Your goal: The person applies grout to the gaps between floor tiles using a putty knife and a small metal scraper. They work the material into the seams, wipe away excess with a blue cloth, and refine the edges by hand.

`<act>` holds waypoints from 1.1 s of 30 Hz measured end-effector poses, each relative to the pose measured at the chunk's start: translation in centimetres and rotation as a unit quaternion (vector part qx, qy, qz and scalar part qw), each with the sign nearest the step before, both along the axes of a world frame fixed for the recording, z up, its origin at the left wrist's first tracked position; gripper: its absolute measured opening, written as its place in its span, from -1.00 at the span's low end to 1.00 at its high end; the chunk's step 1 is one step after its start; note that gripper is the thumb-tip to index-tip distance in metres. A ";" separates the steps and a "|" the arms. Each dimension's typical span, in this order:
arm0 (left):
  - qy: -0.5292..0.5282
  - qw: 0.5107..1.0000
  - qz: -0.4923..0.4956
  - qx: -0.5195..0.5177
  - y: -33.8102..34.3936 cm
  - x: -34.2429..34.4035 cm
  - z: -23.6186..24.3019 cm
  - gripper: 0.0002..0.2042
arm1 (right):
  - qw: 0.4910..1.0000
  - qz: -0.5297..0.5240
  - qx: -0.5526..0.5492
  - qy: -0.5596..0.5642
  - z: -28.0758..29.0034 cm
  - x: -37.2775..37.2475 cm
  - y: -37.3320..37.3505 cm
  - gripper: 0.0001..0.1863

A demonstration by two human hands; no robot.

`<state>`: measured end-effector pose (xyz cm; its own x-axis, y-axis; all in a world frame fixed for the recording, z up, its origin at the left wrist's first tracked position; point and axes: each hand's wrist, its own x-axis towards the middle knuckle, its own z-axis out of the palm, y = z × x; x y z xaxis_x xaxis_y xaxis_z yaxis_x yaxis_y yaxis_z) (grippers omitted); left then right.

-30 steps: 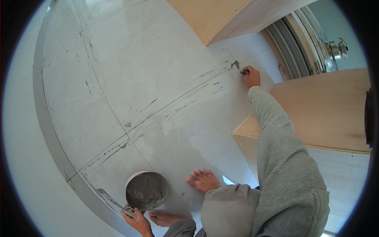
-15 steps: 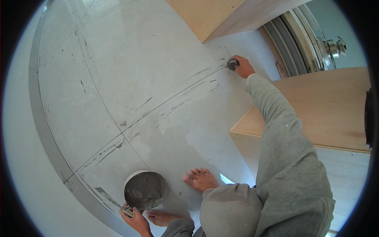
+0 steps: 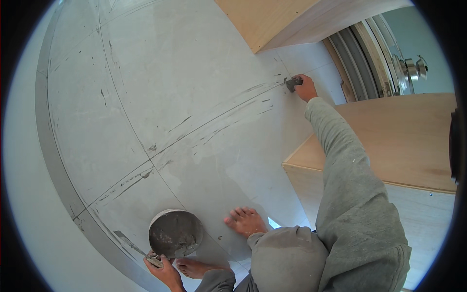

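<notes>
My right hand (image 3: 306,89) reaches far out to the right, its fingers closed round a small dark grout spreader (image 3: 294,84). The spreader rests on the pale tiled floor, at the far end of a tile joint edged with dark grout smears. Low on the left, my left hand (image 3: 167,274) grips a putty knife (image 3: 129,243), with its thin blade pointing away to the upper left. Beside that hand stands a round bucket (image 3: 168,211). Dark grey grout (image 3: 176,239) lies inside it and coats its inner wall.
Wooden cabinets stand at the top (image 3: 272,29) and at the right (image 3: 389,119), with a floor gap between them. My bare feet (image 3: 247,221) are near the bucket. A grey skirting strip (image 3: 54,160) and white wall run along the left. Metal hardware (image 3: 413,69) shows at upper right.
My right hand has shifted slightly right and nearer with the spreader, which now sits at a different tilt. The view has moved a little. My left hand keeps its hold on the putty knife.
</notes>
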<state>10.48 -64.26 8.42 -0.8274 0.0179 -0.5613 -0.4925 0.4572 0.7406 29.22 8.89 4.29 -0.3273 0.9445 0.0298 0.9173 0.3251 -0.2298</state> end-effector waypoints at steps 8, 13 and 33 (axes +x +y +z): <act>0.012 1.000 -0.008 0.010 -1.1 0.3 -0.6 -0.66 | 0.992 0.022 0.011 0.121 0.2 -1.1 3.2 -0.55; 0.022 0.999 -0.027 -0.018 -1.9 0.3 -1.3 -0.66 | 0.992 0.124 -0.023 0.015 1.8 -2.5 0.2 -0.51; 0.044 0.995 0.002 -0.095 -1.7 1.7 -0.6 -0.68 | 0.994 -0.099 -0.031 0.035 -0.7 -6.1 -3.9 -0.56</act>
<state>12.18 -65.96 7.85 -0.8729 -0.0849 -0.4804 -0.4323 0.5912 0.6809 23.15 4.99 3.55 -0.1332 0.9910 -0.0137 0.9431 0.1225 -0.3091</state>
